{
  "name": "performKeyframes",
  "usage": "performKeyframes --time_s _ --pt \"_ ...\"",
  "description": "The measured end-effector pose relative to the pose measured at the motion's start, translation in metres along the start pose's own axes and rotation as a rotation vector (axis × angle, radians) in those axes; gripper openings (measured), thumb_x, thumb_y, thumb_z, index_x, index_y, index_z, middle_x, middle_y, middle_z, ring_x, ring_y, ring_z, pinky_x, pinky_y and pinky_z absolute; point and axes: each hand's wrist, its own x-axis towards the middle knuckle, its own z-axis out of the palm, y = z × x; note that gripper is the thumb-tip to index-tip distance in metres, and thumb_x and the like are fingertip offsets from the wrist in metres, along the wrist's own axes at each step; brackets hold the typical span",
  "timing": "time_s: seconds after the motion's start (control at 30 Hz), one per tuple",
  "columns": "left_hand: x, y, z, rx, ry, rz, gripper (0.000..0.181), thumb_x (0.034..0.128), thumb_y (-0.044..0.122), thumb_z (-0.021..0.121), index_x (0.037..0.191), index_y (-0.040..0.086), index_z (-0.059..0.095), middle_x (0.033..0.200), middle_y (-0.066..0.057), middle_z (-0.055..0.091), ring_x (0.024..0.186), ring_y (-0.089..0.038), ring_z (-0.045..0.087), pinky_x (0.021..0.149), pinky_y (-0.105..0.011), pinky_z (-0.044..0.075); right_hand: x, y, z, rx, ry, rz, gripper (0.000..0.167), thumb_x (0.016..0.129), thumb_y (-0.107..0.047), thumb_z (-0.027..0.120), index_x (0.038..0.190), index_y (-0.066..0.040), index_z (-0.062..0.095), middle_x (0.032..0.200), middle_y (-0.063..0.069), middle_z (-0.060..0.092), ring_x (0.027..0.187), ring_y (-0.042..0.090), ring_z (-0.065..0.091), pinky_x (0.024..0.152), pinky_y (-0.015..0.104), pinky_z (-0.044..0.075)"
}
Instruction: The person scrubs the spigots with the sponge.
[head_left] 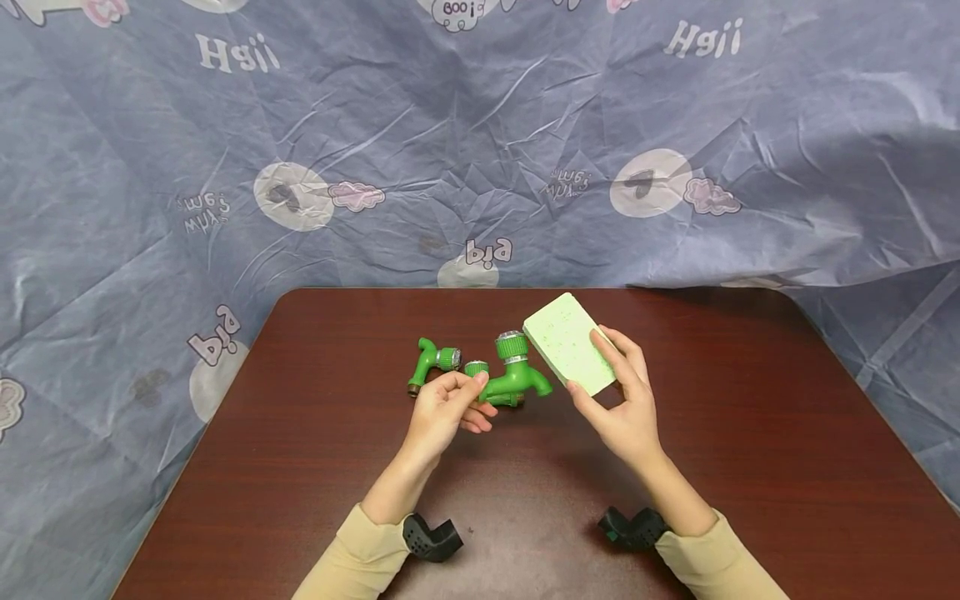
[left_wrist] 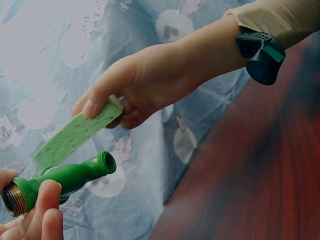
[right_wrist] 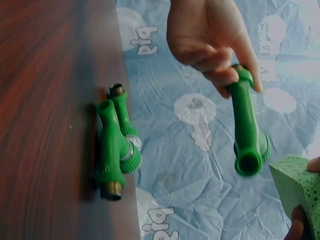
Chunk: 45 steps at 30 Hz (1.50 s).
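Observation:
A green plastic tap (head_left: 517,375) with a ribbed knob is pinched at its threaded inlet end by my left hand (head_left: 448,407), raised above the table. In the left wrist view the brass-coloured thread of this tap (left_wrist: 75,181) shows beside the fingers. My right hand (head_left: 626,400) grips a pale green sponge (head_left: 570,342) by its edge, thumb on one side and fingers on the other. The sponge's corner is close to the tap's knob; whether they touch I cannot tell. Two more green taps (right_wrist: 112,145) lie on the table behind the left hand.
The dark red-brown wooden table (head_left: 750,433) ends at a far edge, with a blue-grey printed cloth (head_left: 450,125) hanging behind it. Each wrist wears a black camera mount (head_left: 433,537) at the cuff of a beige sleeve (head_left: 352,554).

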Motion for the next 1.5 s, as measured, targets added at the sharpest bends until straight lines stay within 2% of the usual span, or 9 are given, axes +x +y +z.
performKeyframes --time_s 0.17,0.43,0.63,0.8,1.03,1.27,1.5 --pt "0.003 0.005 -0.01 -0.001 0.057 0.021 0.027 0.0909 0.027 0.064 0.085 0.0 0.059 0.063 -0.011 0.065 0.046 -0.017 0.06 0.048 -0.025 0.051 0.003 0.005 -0.006 0.001 0.032 0.044 0.064 0.068 0.023 0.067 0.127 0.014 0.046 0.132 0.034 0.036 0.108 0.015 0.047 0.073 0.013 0.044" --pt "0.012 0.008 -0.033 -0.026 0.173 0.068 0.027 0.094 0.026 0.059 0.087 0.0 0.058 0.062 -0.01 0.065 0.048 -0.016 0.061 0.048 -0.025 0.052 0.004 0.011 -0.01 -0.018 0.025 0.096 0.064 0.07 0.02 0.067 0.129 0.013 0.045 0.133 0.033 0.035 0.106 0.014 0.045 0.071 0.014 0.042" --pt "0.016 0.011 -0.052 -0.043 0.239 0.08 0.029 0.095 0.027 0.058 0.094 -0.001 0.057 0.065 -0.008 0.066 0.052 -0.016 0.063 0.052 -0.026 0.054 0.003 0.016 -0.01 -0.024 0.003 0.175 0.064 0.072 0.018 0.067 0.132 0.01 0.045 0.136 0.03 0.035 0.109 0.016 0.043 0.074 0.015 0.041" --pt "0.02 0.007 -0.07 -0.038 0.293 0.085 0.035 0.0957 0.034 0.055 0.103 0.0 0.056 0.067 -0.005 0.066 0.054 -0.015 0.064 0.052 -0.026 0.055 0.003 0.022 -0.01 -0.042 -0.017 0.206 0.063 0.073 0.016 0.069 0.131 0.01 0.046 0.136 0.03 0.036 0.113 0.019 0.041 0.077 0.016 0.04" --pt "0.026 -0.001 -0.092 -0.055 0.377 0.037 0.029 0.0995 0.032 0.047 0.105 0.003 0.053 0.068 -0.003 0.065 0.053 -0.013 0.064 0.051 -0.023 0.054 0.001 0.031 -0.012 -0.099 -0.038 0.271 0.061 0.074 0.01 0.071 0.131 0.007 0.049 0.136 0.026 0.038 0.116 0.023 0.04 0.081 0.013 0.036" --pt "0.029 -0.012 -0.104 -0.042 0.423 -0.046 0.028 0.1017 0.031 0.041 0.105 0.004 0.045 0.071 -0.004 0.062 0.053 -0.012 0.063 0.053 -0.023 0.055 0.001 0.04 -0.013 -0.152 -0.057 0.316 0.059 0.075 0.007 0.072 0.13 0.008 0.05 0.135 0.026 0.039 0.116 0.033 0.041 0.079 0.011 0.035" --pt "0.033 -0.026 -0.114 -0.034 0.488 -0.089 0.029 0.1016 0.033 0.04 0.109 0.005 0.044 0.072 -0.004 0.061 0.053 -0.011 0.063 0.051 -0.022 0.054 -0.002 0.049 -0.014 -0.176 -0.075 0.334 0.059 0.075 0.005 0.072 0.129 0.009 0.05 0.134 0.028 0.039 0.116 0.035 0.042 0.079 0.012 0.034"
